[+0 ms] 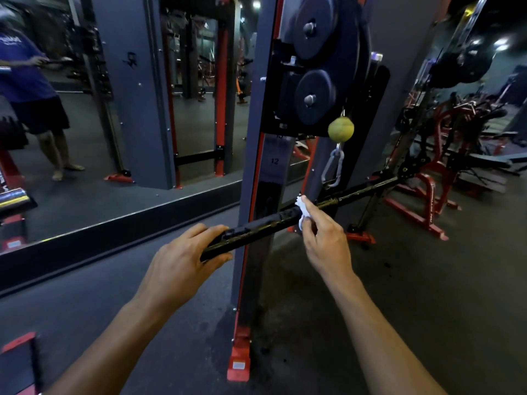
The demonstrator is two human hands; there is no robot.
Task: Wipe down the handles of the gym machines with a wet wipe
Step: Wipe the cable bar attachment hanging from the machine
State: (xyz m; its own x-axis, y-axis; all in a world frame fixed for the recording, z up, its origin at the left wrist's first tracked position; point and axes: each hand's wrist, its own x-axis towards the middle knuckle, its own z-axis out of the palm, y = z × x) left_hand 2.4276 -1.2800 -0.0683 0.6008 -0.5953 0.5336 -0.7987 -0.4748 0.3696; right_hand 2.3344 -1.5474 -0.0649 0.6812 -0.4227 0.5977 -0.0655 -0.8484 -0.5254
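You stand in a gym: weight plates [315,29] above your hands, red machine frames [422,195] to their right, wall mirror [119,109] to their left.

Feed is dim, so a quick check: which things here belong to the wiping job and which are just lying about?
In the job:
- black bar handle
- white wet wipe, pinched by the right hand against the bar
- left hand, gripping the bar's near end

Just about:
- yellow ball on the cable
- carabiner
- weight plates
- red benches
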